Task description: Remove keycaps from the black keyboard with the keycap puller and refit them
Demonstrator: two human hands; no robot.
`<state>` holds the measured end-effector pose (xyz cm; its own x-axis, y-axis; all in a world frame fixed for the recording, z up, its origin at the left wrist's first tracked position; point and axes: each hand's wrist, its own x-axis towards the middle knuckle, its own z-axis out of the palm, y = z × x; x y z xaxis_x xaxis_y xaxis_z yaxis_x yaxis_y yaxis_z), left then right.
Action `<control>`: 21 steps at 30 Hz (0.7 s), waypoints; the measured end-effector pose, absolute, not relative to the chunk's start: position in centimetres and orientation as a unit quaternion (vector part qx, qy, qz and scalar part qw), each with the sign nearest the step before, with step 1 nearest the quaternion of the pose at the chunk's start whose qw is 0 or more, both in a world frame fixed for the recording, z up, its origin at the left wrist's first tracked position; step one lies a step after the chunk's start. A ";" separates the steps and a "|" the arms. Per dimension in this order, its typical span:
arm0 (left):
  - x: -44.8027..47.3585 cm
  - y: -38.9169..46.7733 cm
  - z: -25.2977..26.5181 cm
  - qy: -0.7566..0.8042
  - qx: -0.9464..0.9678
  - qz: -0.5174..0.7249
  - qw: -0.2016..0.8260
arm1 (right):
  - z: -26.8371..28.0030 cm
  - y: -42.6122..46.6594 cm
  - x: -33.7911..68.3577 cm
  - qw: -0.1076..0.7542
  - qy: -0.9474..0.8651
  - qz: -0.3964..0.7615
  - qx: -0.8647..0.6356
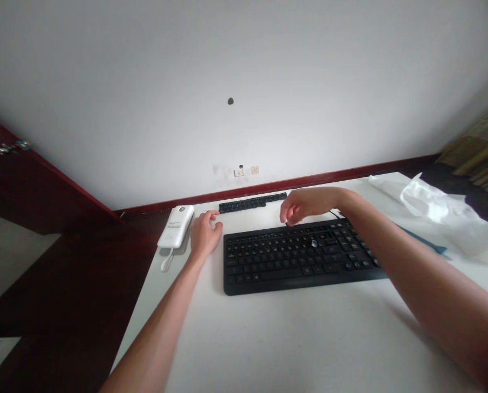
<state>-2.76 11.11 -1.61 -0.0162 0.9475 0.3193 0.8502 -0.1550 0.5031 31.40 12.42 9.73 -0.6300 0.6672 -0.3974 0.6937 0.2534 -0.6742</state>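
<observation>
Keyboard (280, 259) in black lies on a white table (268, 333), the right hand (303, 203) curled above its far edge, whether gripping anything impossible to tell; the left hand (205, 233), loosely open and visibly unladen, sits between a white power bank (176, 226) and rows of black keys (242, 205).

Here's a pale wall (146, 82) sweeping across the top, a round dark hole (230, 101) upper centre, sockets (255, 170) below! Dark-red door (10, 177) at left, dark floor (59, 289) lower left, curtain (479, 146) far right, white surface (289, 338) bottom centre.
</observation>
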 end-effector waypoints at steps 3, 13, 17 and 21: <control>-2.8 11.2 -1.7 0.647 0.696 0.301 0.078 | 8.2 13.9 32.5 -0.109 0.731 -0.498 0.454; -2.5 10.9 -1.4 0.652 0.694 0.296 0.080 | 3.3 15.7 32.2 -0.176 0.651 -0.494 0.549; -2.5 11.0 -1.4 0.656 0.691 0.294 0.083 | 2.8 15.9 31.9 -0.162 0.712 -0.401 0.553; -2.5 11.0 -1.5 0.654 0.692 0.295 0.082 | 2.8 15.9 31.6 -0.153 0.741 -0.344 0.556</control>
<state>-2.53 11.01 -1.46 -0.0301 0.9532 0.3008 0.8561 -0.1307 0.5000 31.59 15.86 2.75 -0.3348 0.9293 -0.1560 0.7197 0.1453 -0.6790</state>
